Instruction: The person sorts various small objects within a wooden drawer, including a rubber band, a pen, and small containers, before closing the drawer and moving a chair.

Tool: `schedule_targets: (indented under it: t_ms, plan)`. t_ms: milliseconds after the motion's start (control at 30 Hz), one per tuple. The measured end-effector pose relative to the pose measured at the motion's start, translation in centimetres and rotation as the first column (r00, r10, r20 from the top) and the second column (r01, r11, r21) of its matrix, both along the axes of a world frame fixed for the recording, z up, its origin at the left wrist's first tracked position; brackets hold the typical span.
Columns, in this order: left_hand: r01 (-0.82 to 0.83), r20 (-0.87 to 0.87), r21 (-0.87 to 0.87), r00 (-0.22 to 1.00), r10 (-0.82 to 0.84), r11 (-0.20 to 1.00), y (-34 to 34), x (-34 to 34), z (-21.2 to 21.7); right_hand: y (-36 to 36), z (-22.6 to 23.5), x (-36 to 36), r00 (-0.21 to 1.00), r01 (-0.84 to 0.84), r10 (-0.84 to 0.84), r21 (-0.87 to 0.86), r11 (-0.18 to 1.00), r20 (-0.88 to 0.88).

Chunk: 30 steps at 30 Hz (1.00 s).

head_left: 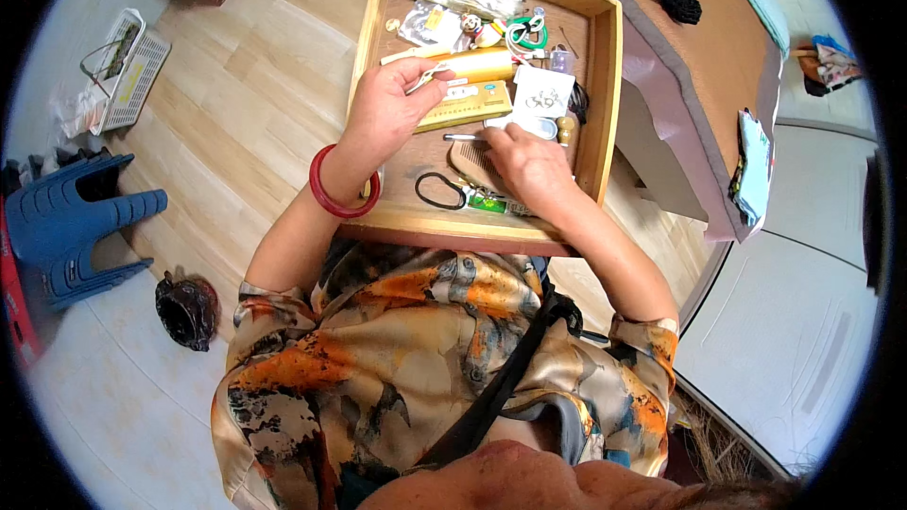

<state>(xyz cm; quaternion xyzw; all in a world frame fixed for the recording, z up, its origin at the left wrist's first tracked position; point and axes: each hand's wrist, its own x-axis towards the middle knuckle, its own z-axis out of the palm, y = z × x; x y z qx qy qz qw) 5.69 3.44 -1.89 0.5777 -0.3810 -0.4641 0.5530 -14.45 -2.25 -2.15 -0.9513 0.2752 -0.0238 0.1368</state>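
Observation:
A wooden drawer (pixel 607 85) full of small things is in front of me. My left hand (pixel 389 106) pinches the left end of a shiny gold tube (pixel 480 64), just above a flat gold box (pixel 468 110). My right hand (pixel 531 166) is closed, fingertips down beside a thin silver stick (pixel 463 138) and a white oval item (pixel 537 127); its grip is hidden. Partly under that hand lies a wooden comb (pixel 470 159). Near the front are a black hair tie (pixel 438 192) and a green-and-white tube (pixel 487 202). A white card (pixel 543 93) lies right of the gold box.
Clear plastic packets (pixel 430 25), a green coil (pixel 536 33) and a black cable (pixel 578 104) fill the back and right of the drawer. A bed edge (pixel 652 66) runs along the right. Blue stools (pixel 85 217), a white basket (pixel 137 76) and a dark pot (pixel 187 312) stand left.

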Motion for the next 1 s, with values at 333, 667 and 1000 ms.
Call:
schedule_targets:
  t_ms: [333,667,1000]
  plan:
    - [-0.083,-0.234,-0.004,0.969,0.079,0.997,-0.2,-0.5,1.5,-0.8,3.2,0.6,0.962,0.103,-0.110,0.044,0.994,0.249]
    - [0.372,-0.194,0.175,0.921,-0.339,0.911,-1.1,-2.4,2.9,-3.1,4.5,1.0,0.403,-0.209,-0.857,0.944,0.255,0.321]
    - [0.415,-0.313,0.233,0.888,-0.336,0.880,-1.6,-5.1,4.0,-2.7,4.2,0.4,0.442,-0.245,-0.855,0.954,0.175,0.271]
